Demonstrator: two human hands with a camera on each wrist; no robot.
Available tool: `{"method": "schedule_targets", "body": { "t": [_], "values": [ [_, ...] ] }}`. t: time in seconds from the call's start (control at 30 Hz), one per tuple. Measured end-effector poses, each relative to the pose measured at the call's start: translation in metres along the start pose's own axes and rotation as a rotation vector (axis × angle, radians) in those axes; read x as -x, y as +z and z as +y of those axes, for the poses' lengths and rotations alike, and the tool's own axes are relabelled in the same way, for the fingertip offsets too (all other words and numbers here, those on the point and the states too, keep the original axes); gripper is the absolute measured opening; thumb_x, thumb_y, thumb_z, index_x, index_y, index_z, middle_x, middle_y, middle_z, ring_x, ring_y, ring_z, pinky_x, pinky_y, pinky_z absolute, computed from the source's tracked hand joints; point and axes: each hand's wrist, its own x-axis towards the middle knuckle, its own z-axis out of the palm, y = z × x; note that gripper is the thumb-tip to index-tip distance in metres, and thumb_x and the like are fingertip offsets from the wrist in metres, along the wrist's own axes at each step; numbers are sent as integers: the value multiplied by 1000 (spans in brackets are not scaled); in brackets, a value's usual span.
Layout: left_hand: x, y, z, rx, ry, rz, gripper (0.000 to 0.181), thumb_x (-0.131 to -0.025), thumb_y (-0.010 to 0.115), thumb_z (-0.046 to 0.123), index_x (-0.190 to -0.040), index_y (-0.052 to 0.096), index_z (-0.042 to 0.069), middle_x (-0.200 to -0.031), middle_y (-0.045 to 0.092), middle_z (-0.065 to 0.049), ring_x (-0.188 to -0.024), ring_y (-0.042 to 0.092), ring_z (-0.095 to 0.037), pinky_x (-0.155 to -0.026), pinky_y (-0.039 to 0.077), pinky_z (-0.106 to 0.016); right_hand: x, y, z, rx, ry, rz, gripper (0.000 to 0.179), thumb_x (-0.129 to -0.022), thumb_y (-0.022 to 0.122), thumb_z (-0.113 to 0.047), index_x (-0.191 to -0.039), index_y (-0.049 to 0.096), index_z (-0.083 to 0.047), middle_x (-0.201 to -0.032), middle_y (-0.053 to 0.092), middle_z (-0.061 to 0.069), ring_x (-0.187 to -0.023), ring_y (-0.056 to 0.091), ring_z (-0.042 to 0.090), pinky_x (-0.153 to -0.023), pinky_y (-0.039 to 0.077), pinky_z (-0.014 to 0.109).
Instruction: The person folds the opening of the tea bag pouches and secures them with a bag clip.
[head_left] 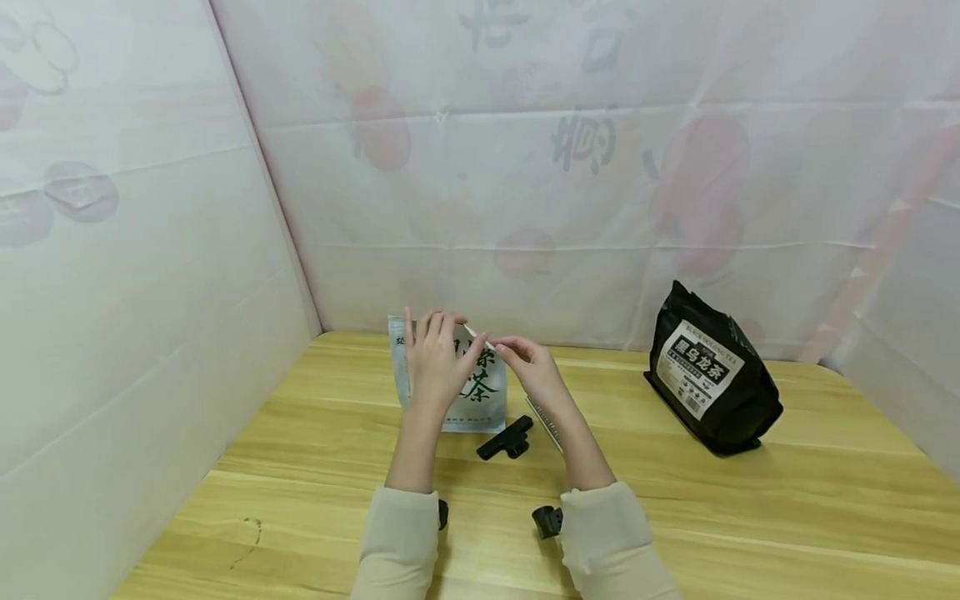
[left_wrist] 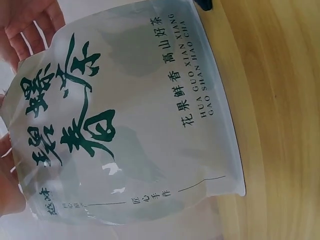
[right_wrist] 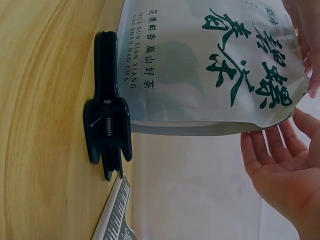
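Note:
A pale tea bag with green Chinese characters stands upright on the table. My left hand grips its top edge, fingers over the rim and thumb pointing right. At the top right corner, my right hand pinches the rim; in the right wrist view its fingers reach behind the bag. The printed front fills most of the left wrist view. A black bag clip lies on the table before the bag, nearest the right hand. The bag's inside is hidden.
A full black oolong tea bag leans at the right of the wooden table. Under my right wrist lies a flat white thing with dark stripes, partly covered. Printed cloth walls enclose the back and sides.

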Motion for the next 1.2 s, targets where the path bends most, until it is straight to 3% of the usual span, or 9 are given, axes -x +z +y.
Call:
{"method": "schedule_targets", "body": {
  "t": [0.17,0.37,0.77,1.2],
  "values": [
    [3,-3,-1,-15,10,-22,35,-86,62,40,-104,61,10,-106,59,-5,-114,43,-24,-109,0,-43,7,3,-17,17,8,-10,30,-96,50,-15,-119,55,5,-120,54,18,-113,48,29,-97,36,43],
    [5,-5,-1,-24,20,-66,34,-89,58,39,-108,59,11,-108,57,-5,-117,40,-24,-108,-2,-43,-3,-1,7,2,-13,-15,33,-95,53,-22,-120,57,-1,-122,54,14,-115,47,26,-98,35,44],
    [3,-4,2,-53,18,-67,27,-88,62,32,-105,61,11,-104,57,-6,-113,42,-25,-108,0,-45,-4,2,6,57,-24,17,26,-94,53,-13,-116,59,0,-112,59,13,-103,54,24,-89,43,39],
    [5,-4,2,6,19,15,21,-84,67,25,-102,66,14,-98,59,-3,-108,46,-24,-109,1,-44,-5,8,7,137,-49,46,24,-92,56,-9,-114,59,-1,-110,61,13,-101,57,24,-85,47,38]
  ]
}}
